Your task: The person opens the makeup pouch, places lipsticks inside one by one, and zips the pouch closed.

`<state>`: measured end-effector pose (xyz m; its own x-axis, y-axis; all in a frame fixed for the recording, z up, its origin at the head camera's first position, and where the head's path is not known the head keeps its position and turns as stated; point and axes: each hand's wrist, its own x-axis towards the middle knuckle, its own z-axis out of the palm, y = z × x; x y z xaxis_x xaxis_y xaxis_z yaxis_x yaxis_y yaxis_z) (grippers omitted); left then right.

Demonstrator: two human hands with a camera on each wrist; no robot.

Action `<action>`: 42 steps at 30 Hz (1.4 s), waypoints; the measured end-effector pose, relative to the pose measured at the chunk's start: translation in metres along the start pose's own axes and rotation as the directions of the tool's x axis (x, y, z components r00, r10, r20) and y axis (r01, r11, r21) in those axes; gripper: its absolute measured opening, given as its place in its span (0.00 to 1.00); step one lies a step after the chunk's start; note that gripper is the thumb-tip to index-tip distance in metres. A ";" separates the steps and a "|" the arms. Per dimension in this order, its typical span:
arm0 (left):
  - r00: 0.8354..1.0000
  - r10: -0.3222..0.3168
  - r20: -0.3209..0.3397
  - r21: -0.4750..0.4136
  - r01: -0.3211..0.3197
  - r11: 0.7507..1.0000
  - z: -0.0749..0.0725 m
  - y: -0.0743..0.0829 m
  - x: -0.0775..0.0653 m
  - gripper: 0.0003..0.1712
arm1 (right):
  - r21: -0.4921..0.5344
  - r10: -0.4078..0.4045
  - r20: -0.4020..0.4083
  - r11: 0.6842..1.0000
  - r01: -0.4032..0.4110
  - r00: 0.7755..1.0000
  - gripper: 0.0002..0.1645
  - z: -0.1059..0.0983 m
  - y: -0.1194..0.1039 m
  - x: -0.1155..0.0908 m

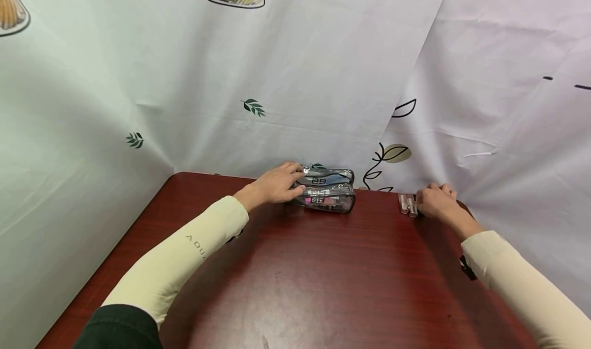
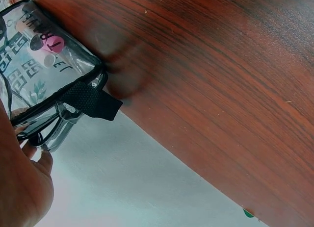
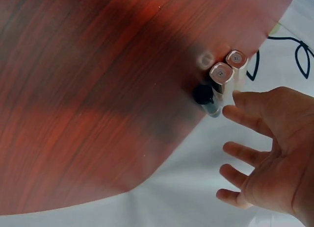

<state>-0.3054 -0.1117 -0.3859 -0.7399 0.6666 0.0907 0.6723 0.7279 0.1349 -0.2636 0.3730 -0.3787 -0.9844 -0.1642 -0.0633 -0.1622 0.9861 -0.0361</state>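
Note:
A clear travel pouch (image 1: 330,201) with black piping sits at the table's back edge, a pink item showing through its side. My left hand (image 1: 278,183) grips its left end, thumb in front and fingers over the top. In the left wrist view, the pouch (image 2: 29,65) has a black fabric tab at one end, and part of my left hand (image 2: 29,188) lies behind it. To the right, my right hand (image 1: 436,201) is beside two small clear tubes (image 1: 404,204) with copper-pink ends. Its fingers (image 3: 245,153) are spread, fingertips close to the tubes and a black-capped vial (image 3: 203,94).
The dark red wooden table (image 1: 277,277) meets a white patterned curtain (image 1: 323,82) along its back edge. Another curtain wall (image 1: 69,185) runs down the left side. The table's rounded back right corner lies close to the right hand.

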 end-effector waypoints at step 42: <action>1.000 0.009 0.003 -0.030 -0.009 1.000 0.005 -0.007 0.003 0.43 | 0.124 0.204 0.088 0.969 -0.214 0.975 0.25 0.028 0.024 -0.002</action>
<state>-0.3121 -0.1136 -0.3909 -0.7338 0.6736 0.0884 0.6778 0.7169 0.1634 -0.2633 0.3959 -0.4074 -0.9868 0.0384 -0.1572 0.0616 0.9875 -0.1453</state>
